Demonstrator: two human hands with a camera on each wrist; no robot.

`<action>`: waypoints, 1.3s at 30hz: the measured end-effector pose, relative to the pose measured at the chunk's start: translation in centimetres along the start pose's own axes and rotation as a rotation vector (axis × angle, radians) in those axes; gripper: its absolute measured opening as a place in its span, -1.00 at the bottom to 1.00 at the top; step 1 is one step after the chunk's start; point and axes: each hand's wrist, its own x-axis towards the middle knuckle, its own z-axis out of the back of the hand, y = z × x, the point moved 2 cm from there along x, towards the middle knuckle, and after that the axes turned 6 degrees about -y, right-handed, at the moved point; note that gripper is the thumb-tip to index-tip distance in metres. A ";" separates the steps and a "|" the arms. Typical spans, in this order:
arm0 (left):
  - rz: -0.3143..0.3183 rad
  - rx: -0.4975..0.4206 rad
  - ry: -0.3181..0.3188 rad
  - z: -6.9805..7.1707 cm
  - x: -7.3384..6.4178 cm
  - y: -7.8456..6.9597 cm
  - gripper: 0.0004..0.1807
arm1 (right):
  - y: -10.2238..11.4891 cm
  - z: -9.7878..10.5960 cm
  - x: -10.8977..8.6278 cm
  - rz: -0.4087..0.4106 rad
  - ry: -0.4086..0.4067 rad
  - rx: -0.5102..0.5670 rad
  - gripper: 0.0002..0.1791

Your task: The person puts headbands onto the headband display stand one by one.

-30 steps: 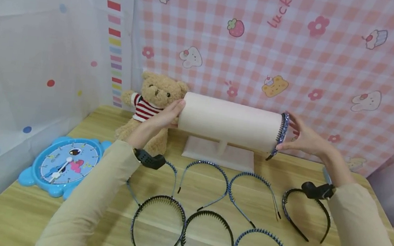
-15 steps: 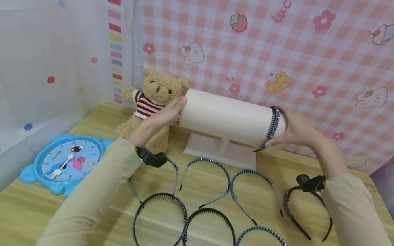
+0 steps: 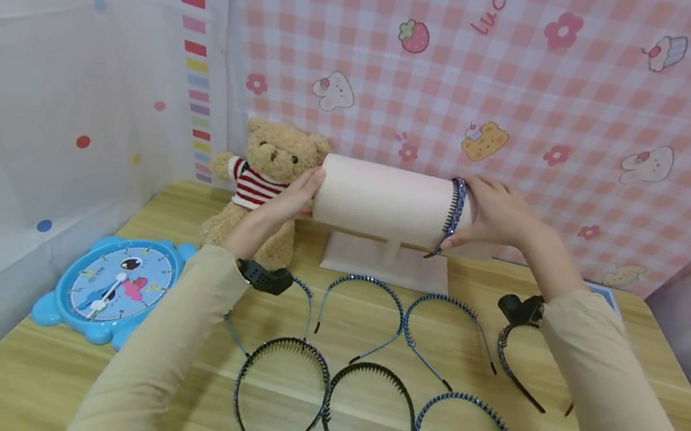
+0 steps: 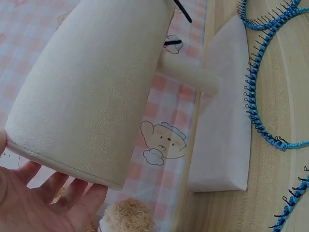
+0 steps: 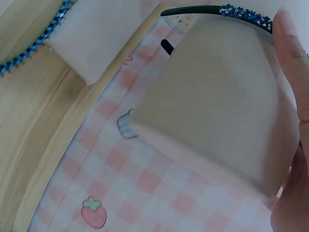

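A pale cylindrical headband stand (image 3: 379,198) lies horizontally on a short post over a flat base (image 3: 356,258) at the back of the table. My left hand (image 3: 286,201) grips its left end, fingertips (image 4: 91,197) at the end rim in the left wrist view. A toothed black headband with blue-purple glitter (image 3: 456,214) straddles the cylinder toward its right end. My right hand (image 3: 502,215) holds that headband, thumb at its front and fingers over the top. In the right wrist view, the headband's black tip (image 5: 178,11) sticks out past the cylinder, and the bare right end shows below the thumb.
Several blue and black toothed headbands (image 3: 374,366) lie spread across the table front. A teddy bear (image 3: 253,187) in a striped shirt sits behind the left hand. A blue toy clock (image 3: 120,282) lies at left. A pink checked cloth (image 3: 375,69) hangs behind.
My right hand has slid the glittery headband leftward along the cylinder, from its right end inward. My left hand stays at the left end.
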 end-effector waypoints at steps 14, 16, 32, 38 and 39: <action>0.014 -0.003 0.038 0.3 -0.5 -0.1 -0.31 | 3.6 -1.0 2.6 0.086 -0.014 -0.023 0.33; 0.013 -0.018 0.031 0.3 -0.4 -0.1 -0.32 | 4.2 -1.0 2.9 0.100 -0.020 -0.030 0.33; 0.015 -0.035 0.013 -0.1 -0.3 0.0 -0.34 | 8.6 -2.1 5.7 0.151 0.002 -0.069 0.38; 0.013 -0.052 0.016 0.0 -0.5 -0.1 -0.34 | 9.6 -2.4 6.5 0.155 -0.009 -0.050 0.40; 0.015 -0.046 0.018 0.1 -0.5 -0.1 -0.33 | 9.7 -2.4 6.6 0.155 -0.010 -0.050 0.41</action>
